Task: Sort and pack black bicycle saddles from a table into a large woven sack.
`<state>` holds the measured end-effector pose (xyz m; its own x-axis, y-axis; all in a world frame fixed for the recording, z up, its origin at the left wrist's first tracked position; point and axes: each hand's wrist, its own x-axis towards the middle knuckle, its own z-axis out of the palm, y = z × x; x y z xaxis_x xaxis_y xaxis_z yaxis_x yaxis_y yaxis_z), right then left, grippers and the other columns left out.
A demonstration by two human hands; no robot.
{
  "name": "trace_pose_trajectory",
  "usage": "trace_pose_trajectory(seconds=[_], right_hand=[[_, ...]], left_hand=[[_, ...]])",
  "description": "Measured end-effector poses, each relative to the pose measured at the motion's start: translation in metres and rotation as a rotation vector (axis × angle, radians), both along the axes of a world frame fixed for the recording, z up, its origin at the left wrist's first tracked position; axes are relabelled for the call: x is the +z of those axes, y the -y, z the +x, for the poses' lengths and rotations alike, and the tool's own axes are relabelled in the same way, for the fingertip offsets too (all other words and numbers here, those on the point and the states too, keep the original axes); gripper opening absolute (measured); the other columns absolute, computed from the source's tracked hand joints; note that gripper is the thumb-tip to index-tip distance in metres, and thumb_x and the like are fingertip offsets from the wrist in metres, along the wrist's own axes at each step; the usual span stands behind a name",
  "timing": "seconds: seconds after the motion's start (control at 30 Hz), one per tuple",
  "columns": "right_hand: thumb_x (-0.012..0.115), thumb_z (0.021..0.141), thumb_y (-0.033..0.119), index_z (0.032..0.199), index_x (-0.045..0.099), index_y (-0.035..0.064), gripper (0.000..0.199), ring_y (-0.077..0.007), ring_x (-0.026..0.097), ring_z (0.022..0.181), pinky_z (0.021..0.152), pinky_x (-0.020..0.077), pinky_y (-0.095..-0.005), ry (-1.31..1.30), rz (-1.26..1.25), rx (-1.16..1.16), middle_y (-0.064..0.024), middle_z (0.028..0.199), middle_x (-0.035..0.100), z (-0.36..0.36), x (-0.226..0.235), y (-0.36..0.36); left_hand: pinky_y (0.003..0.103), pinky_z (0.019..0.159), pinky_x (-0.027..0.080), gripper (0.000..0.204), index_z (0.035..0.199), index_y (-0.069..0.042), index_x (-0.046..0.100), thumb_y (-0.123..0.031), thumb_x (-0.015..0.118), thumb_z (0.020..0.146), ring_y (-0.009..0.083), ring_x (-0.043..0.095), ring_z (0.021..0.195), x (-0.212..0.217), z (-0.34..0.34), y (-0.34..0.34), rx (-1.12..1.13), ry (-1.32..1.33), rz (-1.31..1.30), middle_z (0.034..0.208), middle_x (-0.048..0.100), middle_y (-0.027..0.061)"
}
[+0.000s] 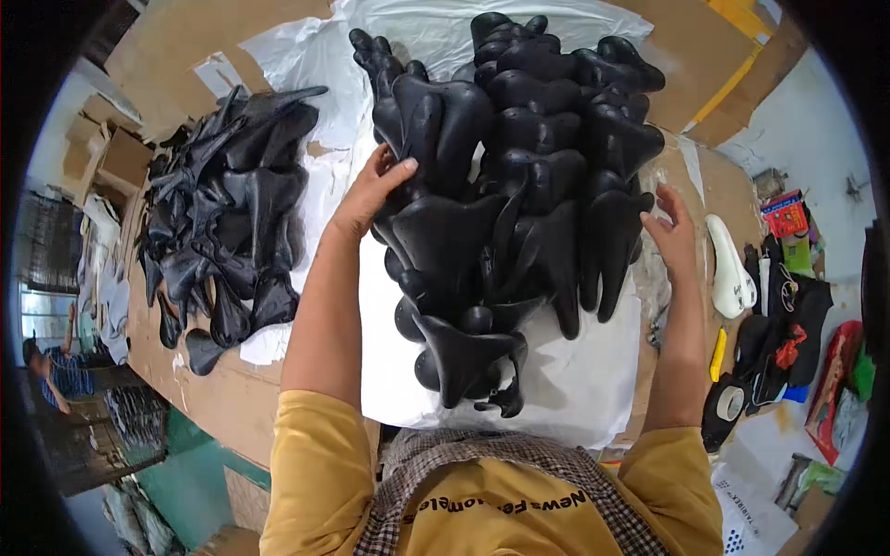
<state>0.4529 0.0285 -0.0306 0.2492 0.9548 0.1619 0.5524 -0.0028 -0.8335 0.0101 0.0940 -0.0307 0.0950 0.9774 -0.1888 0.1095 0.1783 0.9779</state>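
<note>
Black bicycle saddles [533, 130] lie nested in overlapping rows on a white sheet in front of me. My left hand [378, 185] rests against the left side of the left row, its thumb and fingers apart, touching a saddle [436, 120]. Part of its fingers is hidden beside that saddle. On the other side, my right hand [671, 230] is open with its fingers loosely bent, by the nose of a saddle [612, 227] in the right row. Whether it touches that saddle I cannot tell. At the near end, one saddle [454, 357] points its nose toward me.
A heap of black saddle pieces [250, 204] lies on cardboard to the left. On the right are a white saddle [728, 269], a yellow-handled tool [718, 355], a tape roll [731, 402] and dark cloth. Another person [65, 371] is at the far left.
</note>
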Motion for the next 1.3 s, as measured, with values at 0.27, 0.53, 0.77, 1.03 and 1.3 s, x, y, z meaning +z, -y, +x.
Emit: trace_pose_trajectory(seconds=[0.27,0.53,0.77,1.03,1.3], right_hand=[[0.068,0.071,0.002,0.122,0.049,0.0073,0.055,-0.0153,0.053,0.099,0.083,0.0446,-0.0299,-0.098,-0.317,0.468,-0.0075,0.110,0.057,-0.046,0.000,0.096],[0.078,0.063,0.015,0.122,0.050,0.0126,0.065,-0.0184,0.052,0.095,0.076,0.0438,-0.0285,0.033,-0.272,0.889,-0.0078,0.122,0.045,-0.142,0.017,0.169],[0.076,0.067,0.018,0.110,0.055,0.0106,0.049,-0.0120,0.051,0.074,0.062,0.0420,-0.0233,0.037,-0.152,0.841,-0.0025,0.100,0.050,-0.167,0.019,0.193],[0.064,0.082,0.024,0.102,0.054,0.0059,0.029,-0.0079,0.051,0.059,0.046,0.0414,-0.0220,0.057,-0.396,0.546,-0.0005,0.073,0.055,-0.077,0.028,0.145],[0.059,0.086,0.014,0.120,0.049,0.0001,0.038,-0.0167,0.054,0.090,0.072,0.0461,-0.0265,0.275,0.499,0.539,-0.0141,0.107,0.055,-0.136,0.024,0.142]], left_hand=[[0.040,0.101,0.027,0.079,0.138,-0.004,0.028,-0.057,0.048,0.083,0.0284,0.037,0.123,-0.015,-0.059,0.056,0.273,0.149,0.046,0.138,0.035,0.0144],[0.030,0.083,0.040,0.053,0.127,-0.003,0.042,-0.036,0.052,0.087,0.0216,0.057,0.096,-0.102,-0.147,0.306,0.748,0.361,-0.186,0.119,0.053,0.0111],[0.033,0.084,0.042,0.051,0.129,-0.008,0.042,-0.036,0.052,0.087,0.0231,0.056,0.096,-0.137,-0.157,0.531,1.140,0.509,-0.271,0.121,0.051,0.0090],[0.029,0.079,0.046,0.042,0.120,-0.006,0.046,-0.026,0.058,0.084,0.0184,0.060,0.084,-0.099,-0.105,0.564,0.960,0.586,-0.307,0.101,0.061,0.0068],[0.027,0.053,0.045,0.031,0.108,-0.007,0.054,-0.020,0.058,0.080,0.0158,0.059,0.064,-0.198,-0.069,0.771,1.600,0.429,-0.655,0.089,0.061,0.0044]])
